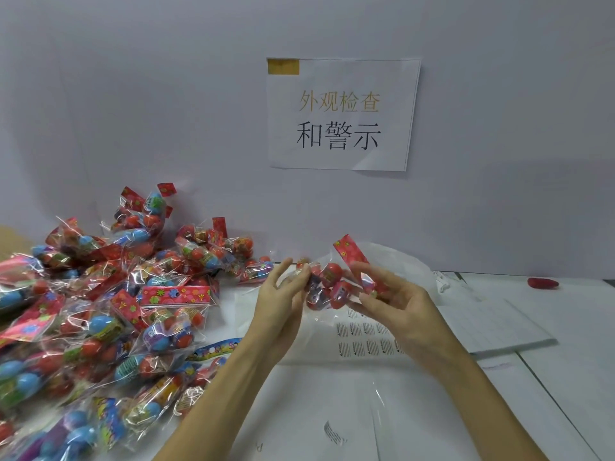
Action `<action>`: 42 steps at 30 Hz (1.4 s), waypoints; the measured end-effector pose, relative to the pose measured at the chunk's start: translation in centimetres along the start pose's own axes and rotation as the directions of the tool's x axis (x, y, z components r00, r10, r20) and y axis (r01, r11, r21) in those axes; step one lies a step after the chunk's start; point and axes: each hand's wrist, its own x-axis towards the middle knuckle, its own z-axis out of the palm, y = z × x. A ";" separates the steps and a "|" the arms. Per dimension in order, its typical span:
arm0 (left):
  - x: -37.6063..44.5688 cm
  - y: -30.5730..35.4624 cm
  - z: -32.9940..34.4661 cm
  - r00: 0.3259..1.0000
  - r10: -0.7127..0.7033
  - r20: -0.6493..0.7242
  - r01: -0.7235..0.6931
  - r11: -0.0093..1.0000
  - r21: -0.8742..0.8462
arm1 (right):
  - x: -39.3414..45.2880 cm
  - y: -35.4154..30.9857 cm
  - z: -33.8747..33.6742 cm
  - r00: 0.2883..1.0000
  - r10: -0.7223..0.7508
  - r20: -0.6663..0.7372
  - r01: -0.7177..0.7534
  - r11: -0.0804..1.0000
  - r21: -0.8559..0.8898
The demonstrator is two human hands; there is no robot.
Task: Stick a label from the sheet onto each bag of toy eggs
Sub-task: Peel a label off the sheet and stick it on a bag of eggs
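Above the label sheet (369,337), near the middle of the white table (549,377), one bag of toy eggs (329,281) was held up between both hands, its red flowered header card (349,251) tilted up and to the right. The left hand (283,294) met the bag's left end with long, nearly straight fingers, thumb and fingertips lightly pinching the film. The right hand (389,297) gripped the right side, fingers curled round the film just below the header. Whether a label already clung to a fingertip could not be told (the film glared, and the fingers hid much of it).

To do the step well, it seemed best to pull a flat patch of film taut over an egg, lay the label on it from one edge and rub it down, so that no crease was trapped. The film looked slippery and the eggs loose inside, so a firm hold at both ends was likely needed.

At the left, well apart from the held bag, lay the heap of other bags (100,311). On the wall behind hung a printed paper notice (342,114).
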 end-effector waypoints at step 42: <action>-0.6 -2.1 0.1 0.667 0.481 0.568 -0.741 0.356 0.569 | 0.6 2.0 2.2 0.962 0.233 -0.143 -0.206 0.961 0.185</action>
